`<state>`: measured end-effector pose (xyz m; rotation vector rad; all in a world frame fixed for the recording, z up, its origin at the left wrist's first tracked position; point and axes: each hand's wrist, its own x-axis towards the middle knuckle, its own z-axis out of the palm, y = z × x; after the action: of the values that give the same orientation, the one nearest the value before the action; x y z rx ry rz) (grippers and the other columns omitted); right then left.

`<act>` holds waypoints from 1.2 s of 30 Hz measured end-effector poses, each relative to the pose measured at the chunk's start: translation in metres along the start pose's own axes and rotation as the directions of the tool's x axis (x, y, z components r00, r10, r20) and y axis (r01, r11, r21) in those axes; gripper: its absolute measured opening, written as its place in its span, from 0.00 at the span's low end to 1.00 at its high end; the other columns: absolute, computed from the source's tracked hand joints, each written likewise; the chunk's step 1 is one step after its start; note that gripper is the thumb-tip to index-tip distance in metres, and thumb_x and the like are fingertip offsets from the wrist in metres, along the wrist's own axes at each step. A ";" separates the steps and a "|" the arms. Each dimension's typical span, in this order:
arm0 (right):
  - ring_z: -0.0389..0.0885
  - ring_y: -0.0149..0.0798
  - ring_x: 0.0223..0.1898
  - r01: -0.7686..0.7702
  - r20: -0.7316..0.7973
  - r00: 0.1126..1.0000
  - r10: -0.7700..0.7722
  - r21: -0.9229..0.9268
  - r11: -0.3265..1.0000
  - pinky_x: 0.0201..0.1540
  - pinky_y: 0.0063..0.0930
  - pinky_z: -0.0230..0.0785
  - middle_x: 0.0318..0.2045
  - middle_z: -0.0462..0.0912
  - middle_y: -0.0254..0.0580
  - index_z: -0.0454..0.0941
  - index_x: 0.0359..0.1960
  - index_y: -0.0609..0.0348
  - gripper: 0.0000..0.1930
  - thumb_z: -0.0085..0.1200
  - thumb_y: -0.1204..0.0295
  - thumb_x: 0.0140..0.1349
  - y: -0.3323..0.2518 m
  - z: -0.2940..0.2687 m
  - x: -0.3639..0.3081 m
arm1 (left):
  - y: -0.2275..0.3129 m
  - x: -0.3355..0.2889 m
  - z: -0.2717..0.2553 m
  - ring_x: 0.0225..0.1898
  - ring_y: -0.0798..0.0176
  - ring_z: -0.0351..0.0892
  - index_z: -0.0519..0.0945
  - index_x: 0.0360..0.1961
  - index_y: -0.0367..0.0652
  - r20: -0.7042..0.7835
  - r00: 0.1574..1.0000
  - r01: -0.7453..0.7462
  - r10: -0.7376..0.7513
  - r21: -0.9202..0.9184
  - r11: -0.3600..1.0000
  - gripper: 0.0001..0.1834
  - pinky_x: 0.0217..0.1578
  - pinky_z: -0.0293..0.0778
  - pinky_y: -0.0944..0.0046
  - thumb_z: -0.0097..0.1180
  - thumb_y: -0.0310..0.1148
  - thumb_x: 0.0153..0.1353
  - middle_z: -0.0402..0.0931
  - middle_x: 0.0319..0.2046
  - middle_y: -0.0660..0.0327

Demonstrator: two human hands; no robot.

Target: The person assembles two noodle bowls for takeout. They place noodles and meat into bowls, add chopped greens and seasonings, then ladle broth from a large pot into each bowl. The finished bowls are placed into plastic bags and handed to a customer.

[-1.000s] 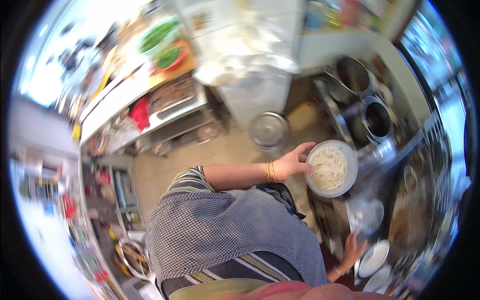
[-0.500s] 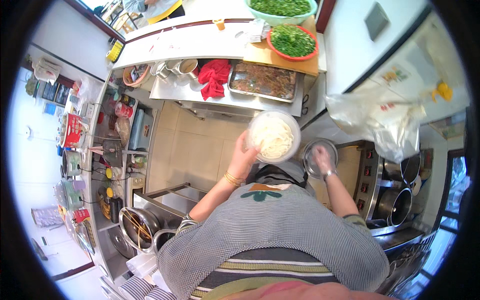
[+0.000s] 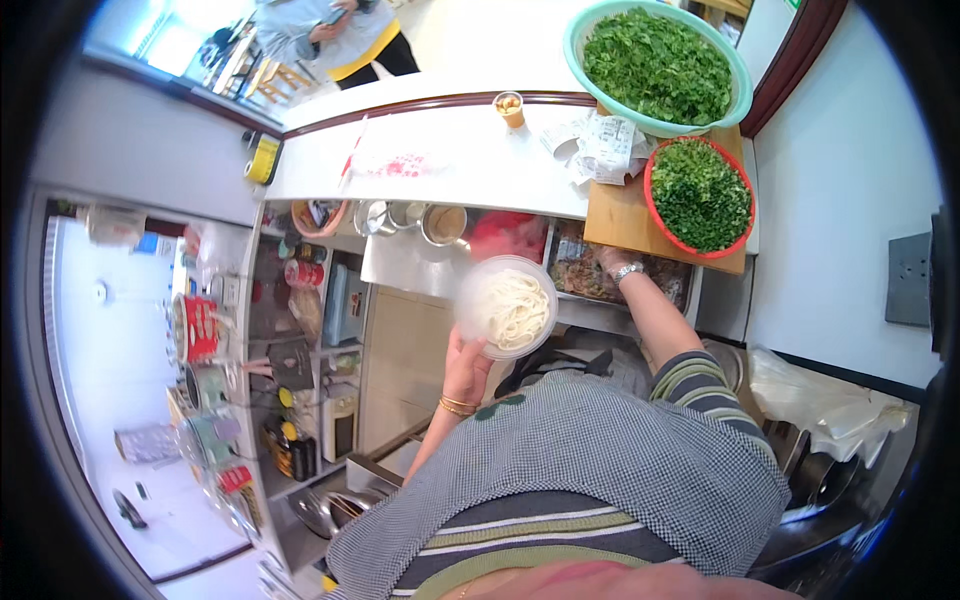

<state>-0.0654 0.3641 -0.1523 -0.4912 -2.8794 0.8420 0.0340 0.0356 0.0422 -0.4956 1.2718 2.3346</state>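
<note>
My left hand (image 3: 468, 368) grips the rim of a round, clear plastic bowl (image 3: 487, 343) and holds it in front of my apron. White noodles (image 3: 520, 306) fill much of that bowl. Beyond it to the right, my right hand (image 3: 612, 263) is at a metal tray (image 3: 612, 309) of brown, shredded-looking food (image 3: 580, 272). Part of this hand lies under the edge of the wooden board (image 3: 640, 220), and its fingers cannot be made out. A red cloth (image 3: 507, 236) sits left of the tray.
A red basin of chopped greens (image 3: 700, 195) stands on the board, with a larger pale green basin (image 3: 742, 85) behind. Paper slips (image 3: 605, 145) and a small cup (image 3: 510, 112) occupy the white counter (image 3: 440, 140). Metal containers (image 3: 440, 226) stand below it. A person (image 3: 335, 35) is beyond.
My right hand has left the metal bowl low on the right and reached forward to the tray. My body has come nearer the counter, and my left hand still carries the noodle bowl.
</note>
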 end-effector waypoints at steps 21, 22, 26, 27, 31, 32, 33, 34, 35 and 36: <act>0.81 0.41 0.34 -0.614 -0.123 0.575 0.809 0.589 0.526 0.35 0.33 0.74 0.36 0.82 0.45 0.80 0.40 0.67 0.13 0.55 0.67 0.65 -0.053 0.016 -0.072 | 0.161 0.245 -0.026 0.58 0.57 0.75 0.62 0.65 0.36 0.340 0.887 0.163 -0.313 0.403 0.901 0.32 0.53 0.78 0.58 0.56 0.23 0.59 0.71 0.59 0.53; 0.80 0.39 0.32 -0.645 -0.027 0.471 0.882 0.671 0.366 0.33 0.31 0.74 0.35 0.82 0.43 0.79 0.40 0.66 0.11 0.55 0.69 0.65 -0.050 0.020 -0.073 | 0.160 0.248 -0.026 0.57 0.57 0.75 0.62 0.65 0.37 0.335 0.883 0.186 -0.330 0.396 0.899 0.32 0.53 0.78 0.58 0.56 0.23 0.59 0.71 0.58 0.53; 0.75 0.31 0.26 -0.337 -0.121 0.591 0.798 0.861 0.380 0.27 0.23 0.70 0.28 0.77 0.38 0.77 0.41 0.62 0.05 0.53 0.75 0.66 -0.045 0.035 -0.081 | 0.157 0.253 -0.026 0.51 0.69 0.76 0.63 0.65 0.42 0.301 0.865 0.267 -0.401 0.400 0.877 0.34 0.45 0.73 0.71 0.59 0.24 0.57 0.75 0.53 0.60; 0.75 0.31 0.26 -0.294 0.033 0.509 0.860 0.946 0.139 0.26 0.22 0.70 0.28 0.77 0.38 0.76 0.41 0.61 0.05 0.52 0.76 0.66 -0.045 0.034 -0.082 | 0.156 0.253 -0.027 0.49 0.70 0.76 0.63 0.65 0.41 0.306 0.861 0.262 -0.406 0.417 0.870 0.34 0.43 0.72 0.72 0.59 0.24 0.57 0.76 0.51 0.61; 0.76 0.31 0.27 -0.187 0.177 0.417 0.891 0.977 -0.106 0.26 0.20 0.69 0.29 0.77 0.39 0.75 0.40 0.62 0.03 0.53 0.77 0.67 -0.057 0.025 -0.081 | 0.150 0.256 -0.028 0.43 0.73 0.76 0.62 0.66 0.40 0.310 0.864 0.235 -0.397 0.448 0.862 0.34 0.38 0.70 0.75 0.59 0.24 0.57 0.78 0.48 0.61; 0.76 0.31 0.27 -0.142 0.199 0.424 0.883 0.978 -0.152 0.26 0.19 0.69 0.29 0.77 0.39 0.75 0.41 0.62 0.04 0.53 0.77 0.66 -0.061 0.024 -0.078 | 0.149 0.256 -0.028 0.42 0.73 0.76 0.62 0.66 0.40 0.325 0.867 0.217 -0.379 0.439 0.872 0.34 0.37 0.69 0.76 0.59 0.24 0.57 0.78 0.47 0.61; 0.77 0.31 0.28 -0.171 0.171 0.416 0.893 0.979 -0.108 0.26 0.18 0.70 0.31 0.78 0.39 0.76 0.43 0.63 0.09 0.58 0.74 0.65 -0.064 0.024 -0.074 | 0.147 0.256 -0.027 0.42 0.73 0.76 0.62 0.66 0.39 0.311 0.866 0.228 -0.391 0.451 0.863 0.35 0.38 0.70 0.76 0.59 0.24 0.57 0.78 0.48 0.60; 0.77 0.33 0.29 -0.319 0.078 0.467 0.881 0.944 0.085 0.28 0.21 0.71 0.33 0.79 0.42 0.75 0.45 0.64 0.12 0.59 0.71 0.64 -0.066 0.025 -0.070 | 0.144 0.257 -0.026 0.42 0.73 0.76 0.61 0.66 0.39 0.315 0.865 0.225 -0.390 0.451 0.864 0.35 0.38 0.70 0.75 0.59 0.24 0.57 0.78 0.48 0.60; 0.78 0.35 0.29 -0.449 0.027 0.515 0.856 0.860 0.243 0.29 0.25 0.73 0.34 0.80 0.44 0.75 0.46 0.65 0.14 0.60 0.69 0.64 -0.069 0.028 -0.067 | 0.143 0.258 -0.024 0.42 0.73 0.76 0.61 0.67 0.39 0.285 0.873 0.235 -0.395 0.466 0.853 0.35 0.38 0.70 0.75 0.59 0.24 0.58 0.78 0.48 0.59; 0.79 0.37 0.30 -0.514 -0.061 0.587 0.807 0.743 0.429 0.31 0.28 0.74 0.36 0.80 0.47 0.75 0.47 0.67 0.17 0.61 0.67 0.63 -0.070 0.031 -0.063 | 0.141 0.258 -0.023 0.42 0.73 0.76 0.60 0.67 0.39 0.306 0.872 0.220 -0.382 0.452 0.864 0.36 0.39 0.70 0.74 0.59 0.24 0.58 0.78 0.48 0.59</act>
<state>-0.0312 0.2713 -0.1408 -1.5606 -1.6973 1.5349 -0.2557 -0.0005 -0.0002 -0.0785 1.3169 1.7242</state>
